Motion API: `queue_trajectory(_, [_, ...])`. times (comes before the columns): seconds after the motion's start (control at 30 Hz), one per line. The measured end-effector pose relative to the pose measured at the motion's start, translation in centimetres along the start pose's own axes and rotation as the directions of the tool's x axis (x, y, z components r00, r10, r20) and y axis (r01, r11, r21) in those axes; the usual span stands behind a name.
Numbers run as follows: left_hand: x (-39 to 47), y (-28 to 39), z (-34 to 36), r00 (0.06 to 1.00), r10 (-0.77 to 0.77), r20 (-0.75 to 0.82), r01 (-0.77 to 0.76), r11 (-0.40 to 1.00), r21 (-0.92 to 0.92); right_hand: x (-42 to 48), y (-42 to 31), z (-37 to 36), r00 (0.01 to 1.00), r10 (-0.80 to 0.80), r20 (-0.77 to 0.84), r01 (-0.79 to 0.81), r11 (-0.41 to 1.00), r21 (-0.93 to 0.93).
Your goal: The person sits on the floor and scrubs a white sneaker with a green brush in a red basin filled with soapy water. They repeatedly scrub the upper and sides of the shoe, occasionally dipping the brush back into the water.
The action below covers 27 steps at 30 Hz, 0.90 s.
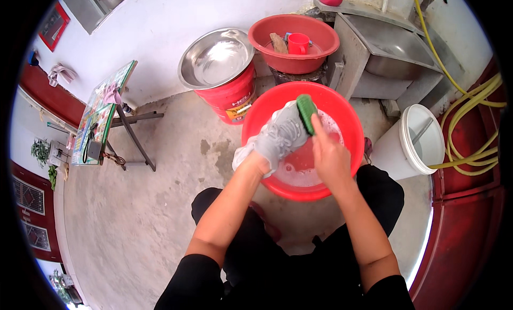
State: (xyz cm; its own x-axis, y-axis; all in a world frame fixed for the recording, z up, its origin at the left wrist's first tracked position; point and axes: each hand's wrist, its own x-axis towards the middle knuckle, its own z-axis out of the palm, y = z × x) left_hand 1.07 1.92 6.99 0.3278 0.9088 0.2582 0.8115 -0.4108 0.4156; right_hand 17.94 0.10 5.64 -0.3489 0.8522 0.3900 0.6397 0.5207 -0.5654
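A grey laced shoe (280, 133) with a pale sole is held up over a red plastic basin (256, 113). My left hand (261, 164) is pushed inside its opening, so the fingers are hidden. In my right hand (330, 153) is a green scrubbing brush (306, 111), its dark bristles against the toe of the shoe. The brush and that hand are slightly blurred. Soapy water (298, 169) with foam and bubbles lies in the basin, which stands on the floor between my knees.
Beyond the basin, a steel bowl (218, 59) sits on a red bucket (226, 103). Beside it a reddish basin (264, 49) holds a red mug (298, 43). At right are a metal sink (396, 45), white bucket (394, 145) and yellow hose (453, 121). A folding table (102, 109) stands left.
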Motion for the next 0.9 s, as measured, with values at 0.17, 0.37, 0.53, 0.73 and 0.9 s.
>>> queue_trajectory(0.17, [-3.5,-0.3,1.4,0.939,-0.340,0.046,0.170,0.346,-0.923,2.8,2.1,0.1,0.993,0.120,0.021,-0.116,0.985,-0.130])
queue_trajectory(0.37, [-3.1,-3.4,1.8,0.972,-0.067,-0.226,-0.037,0.904,-0.426,-3.1,1.3,3.4,0.989,0.134,0.058,-0.135,0.991,0.011])
queue_trajectory(0.53, [-2.8,-2.2,0.3,0.917,-0.400,0.007,0.069,0.142,-0.988,-0.8,1.0,1.1,0.986,0.092,-0.138,-0.071,0.987,0.148])
queue_trajectory(0.73, [-1.5,0.8,-1.7,0.891,-0.451,-0.051,0.255,0.590,-0.766,1.4,0.1,1.3,0.996,-0.062,-0.060,0.059,0.998,-0.035])
queue_trajectory(0.9, [-2.0,0.2,-1.5,0.915,-0.401,-0.027,0.242,0.604,-0.759,1.3,-1.6,2.0,0.994,-0.063,-0.093,0.073,0.991,0.111])
